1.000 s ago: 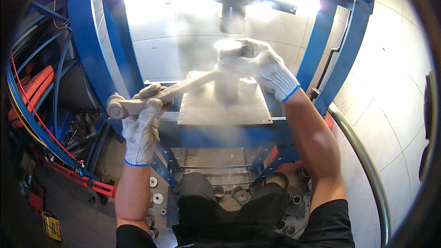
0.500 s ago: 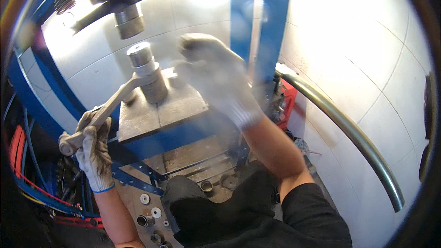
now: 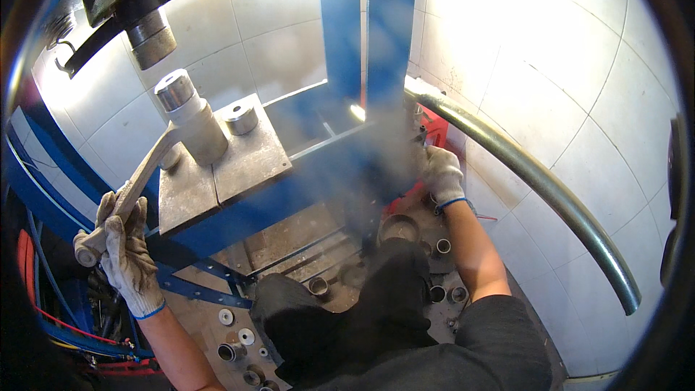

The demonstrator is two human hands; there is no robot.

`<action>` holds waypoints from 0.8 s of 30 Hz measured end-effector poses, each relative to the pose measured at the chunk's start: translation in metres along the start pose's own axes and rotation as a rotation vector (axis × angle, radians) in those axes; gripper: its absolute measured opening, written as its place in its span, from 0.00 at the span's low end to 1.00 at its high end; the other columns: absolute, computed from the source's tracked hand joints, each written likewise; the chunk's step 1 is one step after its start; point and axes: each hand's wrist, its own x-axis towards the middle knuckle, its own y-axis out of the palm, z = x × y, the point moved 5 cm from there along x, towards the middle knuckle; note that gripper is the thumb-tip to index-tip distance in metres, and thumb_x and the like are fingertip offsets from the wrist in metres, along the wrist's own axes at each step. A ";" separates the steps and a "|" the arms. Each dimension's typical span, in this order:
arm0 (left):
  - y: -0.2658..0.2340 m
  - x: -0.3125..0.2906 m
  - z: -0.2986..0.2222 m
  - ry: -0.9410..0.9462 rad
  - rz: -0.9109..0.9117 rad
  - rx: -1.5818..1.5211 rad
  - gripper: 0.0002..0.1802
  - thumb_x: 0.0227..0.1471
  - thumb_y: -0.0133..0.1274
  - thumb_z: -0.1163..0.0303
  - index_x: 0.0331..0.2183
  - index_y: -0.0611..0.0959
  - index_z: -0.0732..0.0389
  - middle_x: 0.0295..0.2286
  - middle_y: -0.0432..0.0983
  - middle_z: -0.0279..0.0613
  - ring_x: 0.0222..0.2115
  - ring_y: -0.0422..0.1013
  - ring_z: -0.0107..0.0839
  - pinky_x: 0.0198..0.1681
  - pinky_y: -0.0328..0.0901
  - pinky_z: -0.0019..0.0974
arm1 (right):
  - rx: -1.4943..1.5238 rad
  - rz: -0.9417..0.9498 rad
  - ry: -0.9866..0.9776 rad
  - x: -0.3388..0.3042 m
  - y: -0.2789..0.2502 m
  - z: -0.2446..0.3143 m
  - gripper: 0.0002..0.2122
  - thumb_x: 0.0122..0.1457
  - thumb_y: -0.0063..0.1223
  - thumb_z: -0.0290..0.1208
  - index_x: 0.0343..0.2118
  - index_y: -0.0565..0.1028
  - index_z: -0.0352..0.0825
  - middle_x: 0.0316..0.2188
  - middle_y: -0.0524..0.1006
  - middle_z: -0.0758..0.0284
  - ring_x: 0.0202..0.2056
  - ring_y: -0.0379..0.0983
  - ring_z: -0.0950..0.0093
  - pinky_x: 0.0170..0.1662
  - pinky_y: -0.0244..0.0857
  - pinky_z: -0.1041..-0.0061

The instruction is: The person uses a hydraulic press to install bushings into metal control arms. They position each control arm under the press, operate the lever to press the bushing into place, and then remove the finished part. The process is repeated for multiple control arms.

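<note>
My left hand [image 3: 132,250], in a pale work glove, is closed round the outer end of a grey metal link arm [image 3: 141,179]. The arm's inner end sits at a thick metal sleeve [image 3: 202,136] standing on the steel press plates [image 3: 250,163]. A shiny round plug [image 3: 174,90] rises from the top of that end. Above and apart from it hangs the press ram [image 3: 153,45]. My right hand [image 3: 441,174], also gloved, is at the right side of the blue frame, beside a red unit [image 3: 434,127]. Its fingers curl round something dark that I cannot make out.
A long curved metal tube [image 3: 536,188] slants down at the right. A short round metal piece [image 3: 241,119] stands on the plates. Blue press posts [image 3: 391,29] rise behind. Several rings and bushings, such as a short sleeve [image 3: 227,352], lie on the floor around my legs.
My right hand has moved from beside the press plates down and right to the red unit. The view has shifted. My left hand stays on the link arm.
</note>
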 end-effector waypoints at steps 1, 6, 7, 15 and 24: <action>0.000 0.000 0.000 -0.001 0.000 0.001 0.30 0.56 0.66 0.65 0.56 0.76 0.68 0.54 0.73 0.53 0.56 0.72 0.48 0.59 0.71 0.56 | 0.112 0.048 0.111 0.002 0.006 -0.006 0.25 0.66 0.48 0.55 0.30 0.80 0.33 0.29 0.82 0.54 0.32 0.78 0.51 0.39 0.70 0.59; -0.002 -0.004 0.000 0.015 0.021 0.051 0.26 0.61 0.60 0.63 0.55 0.76 0.67 0.52 0.75 0.52 0.55 0.72 0.44 0.61 0.70 0.56 | 0.467 -0.038 0.267 0.000 0.022 -0.026 0.31 0.66 0.44 0.59 0.32 0.82 0.30 0.27 0.82 0.54 0.31 0.80 0.56 0.41 0.70 0.60; -0.002 -0.004 -0.001 0.023 0.029 0.059 0.26 0.61 0.60 0.62 0.55 0.76 0.67 0.52 0.74 0.52 0.55 0.72 0.44 0.61 0.70 0.56 | 0.459 -0.029 0.273 -0.001 0.023 -0.027 0.31 0.66 0.44 0.60 0.33 0.82 0.30 0.28 0.83 0.55 0.32 0.81 0.57 0.42 0.70 0.61; 0.008 -0.003 -0.005 0.034 0.015 0.059 0.29 0.59 0.62 0.61 0.56 0.75 0.68 0.53 0.73 0.52 0.56 0.71 0.46 0.61 0.70 0.56 | 0.434 -0.478 0.087 -0.030 -0.074 0.021 0.24 0.69 0.43 0.51 0.49 0.76 0.31 0.41 0.80 0.57 0.46 0.77 0.60 0.53 0.69 0.59; 0.022 -0.012 -0.016 0.034 -0.024 -0.004 0.31 0.53 0.68 0.65 0.53 0.75 0.70 0.48 0.75 0.56 0.53 0.73 0.49 0.57 0.72 0.56 | 1.489 -0.270 -1.096 -0.039 -0.317 0.023 0.20 0.72 0.39 0.39 0.56 0.69 0.28 0.41 0.71 0.59 0.49 0.69 0.67 0.61 0.66 0.56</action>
